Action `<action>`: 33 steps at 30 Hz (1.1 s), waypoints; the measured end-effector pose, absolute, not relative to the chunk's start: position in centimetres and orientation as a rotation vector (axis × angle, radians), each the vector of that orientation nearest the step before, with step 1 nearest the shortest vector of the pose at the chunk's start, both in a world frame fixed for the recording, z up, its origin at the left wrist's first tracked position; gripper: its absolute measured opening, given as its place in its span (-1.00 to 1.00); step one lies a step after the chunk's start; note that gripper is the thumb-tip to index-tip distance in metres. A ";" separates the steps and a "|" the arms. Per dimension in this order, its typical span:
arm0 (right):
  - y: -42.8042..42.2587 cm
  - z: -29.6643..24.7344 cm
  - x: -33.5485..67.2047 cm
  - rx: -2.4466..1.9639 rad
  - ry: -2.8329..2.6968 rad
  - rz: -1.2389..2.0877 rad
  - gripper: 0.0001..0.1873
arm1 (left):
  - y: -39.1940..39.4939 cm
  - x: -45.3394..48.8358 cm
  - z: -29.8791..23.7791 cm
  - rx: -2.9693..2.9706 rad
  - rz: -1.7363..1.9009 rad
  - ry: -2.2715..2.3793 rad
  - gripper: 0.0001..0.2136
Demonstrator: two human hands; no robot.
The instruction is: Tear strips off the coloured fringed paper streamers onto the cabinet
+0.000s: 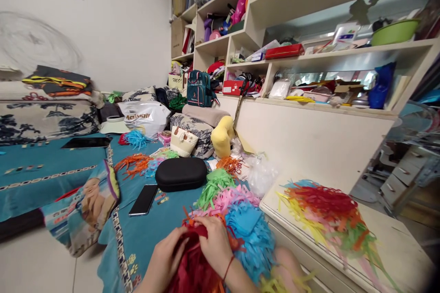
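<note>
Both hands are low in the middle, closed on a dark red bundle of fringed strips (192, 265). My left hand (172, 247) grips the bundle's left side, fingers bent inward. From the right, my right hand (215, 240) pinches the top of the same bundle; a thin red cord circles its wrist. What the fingertips pinch is partly hidden. Blue fringed strips (250, 238) lie right beside my right hand. Just beyond it are pink fringed strips (233, 198) and green fringed strips (216, 185). A few orange strips show around the red bundle.
A black hard case (181, 174) and a phone (143, 200) lie on the teal cover (130, 229). A multicoloured fringe bundle (330, 215) rests on the white cabinet (395, 238) at right. A printed bag (85, 206) hangs over the left edge. Crowded shelves (309, 62) stand behind.
</note>
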State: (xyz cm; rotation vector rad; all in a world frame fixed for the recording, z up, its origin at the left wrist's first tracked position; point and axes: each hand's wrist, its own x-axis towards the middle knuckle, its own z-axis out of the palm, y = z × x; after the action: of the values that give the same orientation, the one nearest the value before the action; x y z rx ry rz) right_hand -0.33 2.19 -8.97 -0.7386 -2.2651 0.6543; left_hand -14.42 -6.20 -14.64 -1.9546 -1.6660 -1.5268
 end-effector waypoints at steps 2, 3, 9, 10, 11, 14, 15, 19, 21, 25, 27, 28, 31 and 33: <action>3.4 -8.6 0.2 -0.734 -2.273 0.734 -0.56 | -6.4 -15.2 -14.8 -1.994 -1.344 -1.549 -0.75; 3.8 -8.5 0.5 -0.716 -2.286 0.780 -0.59 | -6.5 -15.5 -14.8 -2.020 -1.250 -1.495 -0.71; 4.8 -9.3 0.3 -0.722 -2.231 0.893 -0.76 | -6.5 -15.8 -13.2 -1.944 -1.030 -1.301 -0.75; 5.3 -9.6 0.2 -0.747 -2.185 0.890 -0.81 | -6.6 -15.7 -12.9 -1.939 -1.076 -1.302 -0.79; 6.0 -9.9 0.3 -0.776 -2.127 0.886 -0.87 | -6.7 -15.6 -12.7 -1.949 -1.141 -1.319 -0.82; 9.5 -10.4 1.4 -0.870 -1.918 0.890 -0.87 | -7.4 -15.6 -12.7 -1.961 -1.464 -1.488 -0.86; 10.8 -10.4 2.1 -0.894 -1.852 0.902 -0.83 | -7.7 -15.7 -12.9 -1.934 -1.616 -1.560 -0.88; 14.8 -9.9 5.9 -0.946 -1.665 0.969 -0.78 | -8.6 -16.6 -13.0 -1.543 -2.411 -1.667 -0.85; 15.6 -9.3 8.0 -0.957 -1.592 0.979 -0.77 | -8.8 -17.4 -12.7 -1.295 -2.740 -1.630 -0.76; 15.6 -6.6 13.1 -0.967 -1.456 0.911 -0.75 | -8.0 -19.8 -12.5 -1.212 -2.717 -1.925 -0.66; 14.6 -4.7 15.9 -0.955 -1.439 0.865 -0.77 | -6.3 -20.7 -12.7 -1.329 -2.421 -2.104 -0.57; 13.8 -3.6 17.2 -0.944 -1.449 0.848 -0.78 | -5.1 -20.8 -12.7 -1.375 -2.301 -2.134 -0.51; 9.8 -0.6 20.1 -0.905 -1.529 0.827 -0.84 | -1.5 -18.2 -11.3 -1.500 -2.158 -2.061 -0.39; 6.4 1.4 20.9 -0.885 -1.598 0.826 -0.82 | 0.0 -13.9 -8.6 -1.700 -2.108 -1.923 -0.36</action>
State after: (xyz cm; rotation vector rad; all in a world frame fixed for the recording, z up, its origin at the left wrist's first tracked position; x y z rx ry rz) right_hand 20.89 6.37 1.38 -0.8853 -1.5976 0.8256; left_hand -13.92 0.03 -8.62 -1.6996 -1.9229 -2.1084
